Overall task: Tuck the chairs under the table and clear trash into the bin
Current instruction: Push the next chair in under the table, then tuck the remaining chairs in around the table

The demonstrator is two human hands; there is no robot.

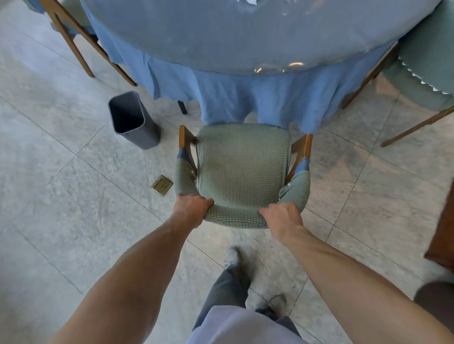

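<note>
1. Chair [242, 167] stands square to the table [245, 32], its seat front just meeting the hanging blue cloth [245, 95]; most of the seat is not yet under the top.
2. My left hand [192, 208] is clenched over the left end of the padded backrest and my right hand [282, 218] over the right end, fingers curled onto the inner side.
3. I judge this to be the push-in step, so I want even pressure from both hands; a stronger push on one side would swing the chair off line.
4. I would push low and level, sliding the legs over the tiles, not tipping the back forward.
5. Wooden arm tips could catch the cloth and drag it, so I would go slowly and watch the folds.
6. Bin [132, 120] stands open on the floor, left of the chair and near its left arm; I would hold a straight line to avoid clipping it.
7. Other chairs [427, 73] stand at the table's left and right edges, the right one angled out, so I judge more tucking remains.
8. Something white [250, 2] lies at the far edge of the table, perhaps trash; it is too cropped to tell.
</note>
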